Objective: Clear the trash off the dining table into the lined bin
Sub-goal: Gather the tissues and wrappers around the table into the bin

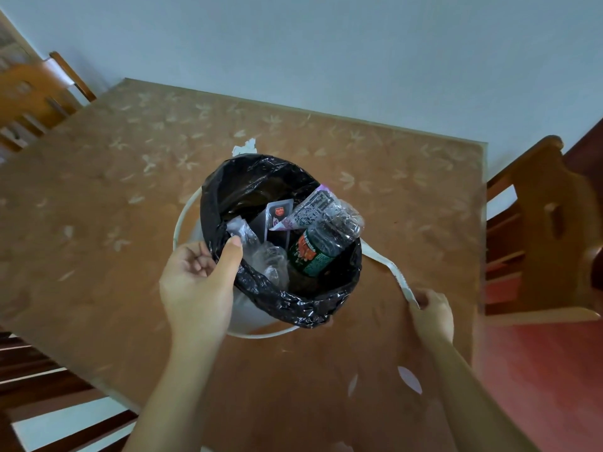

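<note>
The rim of the black liner (284, 298) is pinched between the thumb and the curled fingers of the left hand (195, 285), the thumb lying inside the bag's edge and the fingers outside it. A pale paper strip (390, 265) is gripped at one end by the closed fingers of the right hand (430, 313); the strip is stretched from that hand up to the bin's right rim.

The liner is draped over a white bin (248, 314), which is seen on the brown patterned table (114, 177), near its middle. On the left side the bag is pulled inward, so that the bin's white rim is left bare there. Inside the bag a crushed plastic bottle (326, 243) with a green and red label is held, tilted against the right side. A purple-edged wrapper (310, 210) with printed text is propped beside it, a small dark sachet (277, 213) is lodged behind, and crumpled clear plastic (267, 259) is bunched close to the left thumb.

A white scrap of tissue (244, 147) is left on the table just beyond the bin's far edge. Two small pale scraps (409, 380) are seen on the near part of the table between the forearms. Wooden chairs (548, 230) are set at the table's left and right sides.
</note>
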Tool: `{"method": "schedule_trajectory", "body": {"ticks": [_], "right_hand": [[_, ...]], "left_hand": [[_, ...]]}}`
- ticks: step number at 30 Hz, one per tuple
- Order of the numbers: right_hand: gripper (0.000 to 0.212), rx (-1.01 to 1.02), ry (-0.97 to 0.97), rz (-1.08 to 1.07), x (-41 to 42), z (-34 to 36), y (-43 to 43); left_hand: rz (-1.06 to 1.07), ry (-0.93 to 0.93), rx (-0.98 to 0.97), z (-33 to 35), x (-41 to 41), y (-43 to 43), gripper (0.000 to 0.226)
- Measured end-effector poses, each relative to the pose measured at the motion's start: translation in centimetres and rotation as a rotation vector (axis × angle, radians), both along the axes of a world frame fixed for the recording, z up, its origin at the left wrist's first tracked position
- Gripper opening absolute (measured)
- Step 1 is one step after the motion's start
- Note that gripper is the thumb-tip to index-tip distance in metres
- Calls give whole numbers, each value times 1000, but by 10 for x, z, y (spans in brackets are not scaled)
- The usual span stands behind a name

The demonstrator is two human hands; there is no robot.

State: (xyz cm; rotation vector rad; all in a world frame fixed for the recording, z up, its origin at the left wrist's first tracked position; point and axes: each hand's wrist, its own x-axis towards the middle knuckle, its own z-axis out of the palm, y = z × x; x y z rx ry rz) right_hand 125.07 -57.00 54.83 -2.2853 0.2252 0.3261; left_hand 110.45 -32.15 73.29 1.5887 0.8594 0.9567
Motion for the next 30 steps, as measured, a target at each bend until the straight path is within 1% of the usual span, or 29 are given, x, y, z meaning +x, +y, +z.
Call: {"method": "schedule_trajectory", "body": {"ticks": [1,5,7,9,12,14,16,20,23,25,27,30], "right_hand": [[16,4,-10,7,-1,-2,-1],[16,-15,-23,30,-4,-6,-1],[15,-8,0,18,-8,-5,-1],[14,45,23,-15,-16,-2,1],[4,157,42,-59,-30,4,5],[7,219,19,-63,-38,14,9],[5,266,-20,-46,-45,27,15],[6,369,-169,-22,-58,67,27],[7,467,-276,43,-71,99,38],[5,484,-316,142,-83,118,49],[6,442,-334,270,-97,133,59],[8,306,-387,411,-113,151,70]], "left_hand": [[-15,-17,-11,0,-4,0,31],[37,-22,5,1,-13,-1,31],[46,-25,-1,0,-19,0,30],[65,-9,5,0,-26,0,32],[72,-7,-2,0,-38,0,34],[75,-1,-16,1,-46,0,36],[81,-14,-32,3,-53,0,38],[86,-41,-62,3,-70,-1,37],[79,-38,-64,4,-87,2,37],[79,-44,-70,5,-98,4,35],[86,-36,-71,5,-110,6,35],[110,-20,-56,6,-129,12,35]]}}
